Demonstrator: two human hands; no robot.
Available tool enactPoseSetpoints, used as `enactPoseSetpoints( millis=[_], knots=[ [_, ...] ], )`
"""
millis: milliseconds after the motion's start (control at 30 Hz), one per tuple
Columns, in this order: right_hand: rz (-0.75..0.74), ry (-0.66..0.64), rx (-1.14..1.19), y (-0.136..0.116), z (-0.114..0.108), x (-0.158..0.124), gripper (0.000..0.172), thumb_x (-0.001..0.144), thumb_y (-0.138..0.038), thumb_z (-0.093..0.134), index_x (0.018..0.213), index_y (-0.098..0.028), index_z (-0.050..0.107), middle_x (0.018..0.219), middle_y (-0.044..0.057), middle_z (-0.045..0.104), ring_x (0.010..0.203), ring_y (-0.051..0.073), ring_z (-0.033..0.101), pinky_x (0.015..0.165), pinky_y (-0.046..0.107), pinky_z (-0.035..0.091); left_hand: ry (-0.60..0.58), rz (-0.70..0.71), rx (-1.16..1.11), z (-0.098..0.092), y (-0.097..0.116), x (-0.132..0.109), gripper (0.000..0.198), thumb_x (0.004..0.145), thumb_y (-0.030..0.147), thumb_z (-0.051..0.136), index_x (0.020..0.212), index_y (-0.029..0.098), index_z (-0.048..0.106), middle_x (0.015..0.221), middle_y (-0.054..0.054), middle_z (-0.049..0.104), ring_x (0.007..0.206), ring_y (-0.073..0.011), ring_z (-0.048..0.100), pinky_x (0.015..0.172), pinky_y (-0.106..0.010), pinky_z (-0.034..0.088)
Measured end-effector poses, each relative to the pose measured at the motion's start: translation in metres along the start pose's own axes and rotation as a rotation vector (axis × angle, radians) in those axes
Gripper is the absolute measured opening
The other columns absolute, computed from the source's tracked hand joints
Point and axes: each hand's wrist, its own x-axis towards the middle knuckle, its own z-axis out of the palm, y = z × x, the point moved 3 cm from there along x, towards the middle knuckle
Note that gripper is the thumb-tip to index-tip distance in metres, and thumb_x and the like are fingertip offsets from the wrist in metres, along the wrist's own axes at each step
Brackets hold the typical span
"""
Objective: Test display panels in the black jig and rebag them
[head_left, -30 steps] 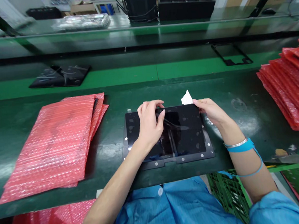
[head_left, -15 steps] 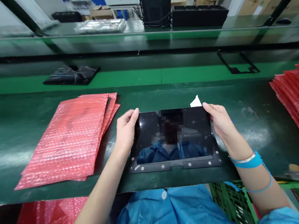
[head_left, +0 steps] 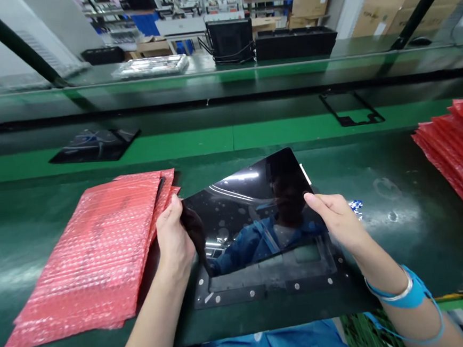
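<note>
A glossy black screen panel (head_left: 253,204) is held up and tilted between both hands, its right end higher than its left. My left hand (head_left: 175,237) grips its left edge, thumb on top. At the right edge, my right hand (head_left: 337,216) pinches the panel, with a blue wrist strap on that arm. Beneath the panel lies a black frame (head_left: 272,288) with round silver dots along its near edge; the panel hides much of it. A white tab (head_left: 305,174) shows just beyond the panel's right edge.
Red bubble-wrap pouches (head_left: 97,248) are stacked on the left, more pouches (head_left: 455,161) at far right. A dark flat panel (head_left: 95,145) and an open black frame (head_left: 353,111) lie at the back. A small blue-and-silver piece (head_left: 355,209) rests right of my right hand.
The screen panel has been lifted off the black frame and tilted, right end up; the frame's inside now shows below it. Both hands moved with it. The camera view has shifted.
</note>
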Motion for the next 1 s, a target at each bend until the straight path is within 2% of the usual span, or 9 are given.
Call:
enactPoseSetpoints(
  millis=[133, 267, 333, 467, 533, 633, 767, 900, 1000],
  knots=[
    [0.004, -0.003, 0.016, 0.003, -0.004, 0.005, 0.072, 0.077, -0.086, 0.049, 0.052, -0.024, 0.023, 0.052, -0.005, 0.022, 0.050, 0.009, 0.022, 0.046, 0.027, 0.021, 0.048, -0.010, -0.003, 0.000, 0.000, 0.000, 0.045, 0.065, 0.036, 0.087, 0.055, 0.017, 0.047, 0.051, 0.009, 0.043, 0.048, -0.0047, 0.039, 0.047, -0.017, 0.034],
    [0.051, -0.267, 0.209, 0.003, -0.001, 0.006, 0.055, 0.076, -0.073, 0.066, 0.066, -0.020, 0.056, 0.062, 0.000, 0.055, 0.058, 0.014, 0.055, 0.056, 0.026, 0.043, 0.084, -0.025, -0.027, -0.004, 0.004, 0.001, 0.042, 0.068, 0.037, 0.084, 0.057, 0.018, 0.049, 0.050, 0.008, 0.045, 0.046, -0.0051, 0.042, 0.045, -0.017, 0.036],
    [0.106, -0.353, 0.310, 0.004, 0.003, 0.005, 0.048, 0.077, -0.067, 0.070, 0.076, -0.020, 0.063, 0.068, 0.003, 0.064, 0.063, 0.019, 0.066, 0.058, 0.028, 0.050, 0.090, -0.029, -0.035, -0.005, 0.005, 0.003, 0.042, 0.069, 0.038, 0.083, 0.056, 0.018, 0.048, 0.048, 0.009, 0.043, 0.044, -0.0052, 0.042, 0.044, -0.017, 0.036],
    [0.164, -0.250, 0.408, 0.007, 0.005, 0.006, 0.046, 0.073, -0.063, 0.076, 0.075, -0.019, 0.061, 0.071, 0.003, 0.066, 0.056, 0.023, 0.071, 0.046, 0.025, 0.047, 0.063, -0.040, -0.028, -0.002, 0.004, 0.004, 0.040, 0.069, 0.041, 0.083, 0.058, 0.018, 0.053, 0.050, 0.007, 0.050, 0.044, -0.0063, 0.048, 0.046, -0.018, 0.042],
    [0.158, -0.176, 0.415, 0.009, 0.002, 0.007, 0.048, 0.070, -0.063, 0.079, 0.075, -0.018, 0.062, 0.069, 0.003, 0.066, 0.053, 0.023, 0.070, 0.043, 0.025, 0.046, -0.017, -0.045, -0.013, 0.003, 0.003, 0.000, 0.037, 0.067, 0.046, 0.084, 0.066, 0.018, 0.062, 0.058, 0.004, 0.062, 0.053, -0.0107, 0.059, 0.052, -0.021, 0.049],
    [0.155, -0.054, 0.405, 0.014, -0.007, 0.009, 0.049, 0.068, -0.063, 0.080, 0.074, -0.018, 0.061, 0.062, 0.002, 0.064, 0.049, 0.023, 0.068, 0.042, 0.025, 0.046, -0.239, -0.124, 0.042, 0.013, 0.001, -0.011, 0.042, 0.064, 0.056, 0.083, 0.077, 0.018, 0.069, 0.071, -0.003, 0.072, 0.075, -0.0212, 0.071, 0.061, -0.027, 0.056],
    [0.161, 0.108, 0.413, 0.022, -0.021, 0.014, 0.051, 0.064, -0.063, 0.083, 0.069, -0.020, 0.056, 0.058, 0.001, 0.060, 0.050, 0.022, 0.067, 0.043, 0.026, 0.046, -0.454, -0.267, 0.134, 0.018, 0.000, -0.028, 0.036, 0.054, 0.035, 0.091, 0.069, 0.016, 0.065, 0.070, -0.010, 0.073, 0.080, -0.0296, 0.074, 0.053, -0.027, 0.054],
    [0.213, 0.094, 0.384, 0.031, -0.027, 0.020, 0.052, 0.059, -0.064, 0.085, 0.070, -0.020, 0.059, 0.061, 0.003, 0.064, 0.050, 0.020, 0.066, 0.045, 0.027, 0.047, -0.600, -0.333, 0.179, 0.020, 0.000, -0.038, 0.036, 0.062, 0.035, 0.088, 0.064, 0.016, 0.057, 0.071, -0.012, 0.074, 0.077, -0.0308, 0.076, 0.042, -0.021, 0.046],
    [0.235, 0.011, 0.350, 0.035, -0.031, 0.022, 0.050, 0.063, -0.064, 0.084, 0.073, -0.020, 0.063, 0.058, 0.005, 0.064, 0.053, 0.022, 0.066, 0.048, 0.028, 0.048, -0.602, -0.330, 0.167, 0.019, -0.001, -0.040, 0.040, 0.065, 0.042, 0.086, 0.064, 0.016, 0.056, 0.069, -0.010, 0.072, 0.078, -0.0310, 0.077, 0.042, -0.020, 0.046]
  ],
)
